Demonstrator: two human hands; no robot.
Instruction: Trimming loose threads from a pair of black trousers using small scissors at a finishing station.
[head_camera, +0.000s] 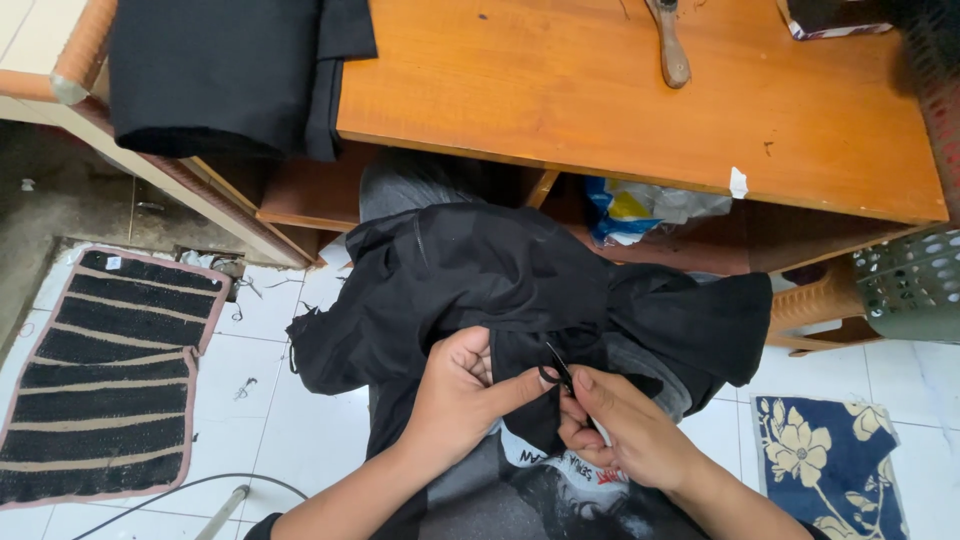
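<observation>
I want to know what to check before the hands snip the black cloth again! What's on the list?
1. Left hand pinches the black cloth tight: ok.
2. Right hand grips the small black snips: ok.
3. Fingers clear of the blades: cannot tell, the left fingertips sit right beside the tips.
4. Thread or seam to be cut is seen: cannot tell, black on black.
5. Cloth rests on the lap, not dragging off: ok, though one edge hangs toward the white floor tiles.
6. Wooden table edge does not snag the cloth: ok, the cloth lies below it.
</observation>
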